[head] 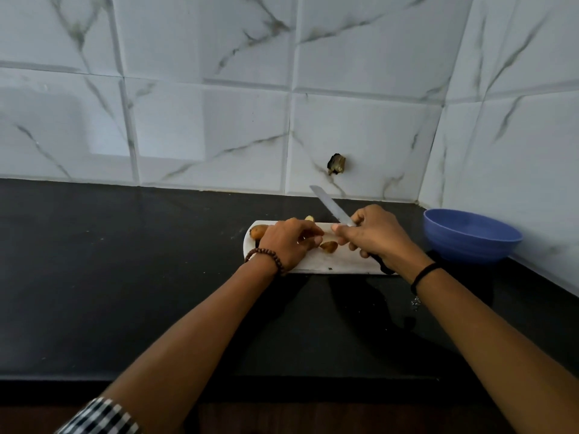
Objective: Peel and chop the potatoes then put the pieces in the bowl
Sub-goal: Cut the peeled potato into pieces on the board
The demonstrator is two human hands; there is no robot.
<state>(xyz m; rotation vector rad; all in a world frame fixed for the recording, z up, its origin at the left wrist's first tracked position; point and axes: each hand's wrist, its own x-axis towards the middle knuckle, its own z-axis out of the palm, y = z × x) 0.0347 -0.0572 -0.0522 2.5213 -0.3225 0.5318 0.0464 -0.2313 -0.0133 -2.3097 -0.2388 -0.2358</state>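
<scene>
Step in hand: peeling is judged to be under way; no chopped pieces can be seen in the bowl (pixel 470 245).
Left hand (pixel 288 242): its fingers are curled round a pale potato (pixel 328 236), held just above the middle of the cutting board (pixel 344 261); most of the potato is hidden.
Right hand (pixel 376 239): it is closed round the dark handle of the knife (pixel 329 205), whose blade is tilted up, pointing far and left; the thumb is stretched toward the potato.
Doing it well: the blade is best laid shallow against the skin and drawn in short strokes, with the potato turned by the left fingers and the thumb kept off the edge.
Other potatoes: an unpeeled potato (pixel 258 231) lies at the board's left end, partly hidden behind the left hand; a small pale piece (pixel 309 218) lies at the far edge.
Peel: a brown scrap (pixel 329 246) lies on the board between the hands.
Bowl: blue, set right of the board and apart from it, near the corner of the tiled wall (pixel 219 120).
In the way: the scrap and the spare potato crowd the board, and are best pushed aside before chopping.
Surface: the board rests on a black counter (pixel 125 277).
</scene>
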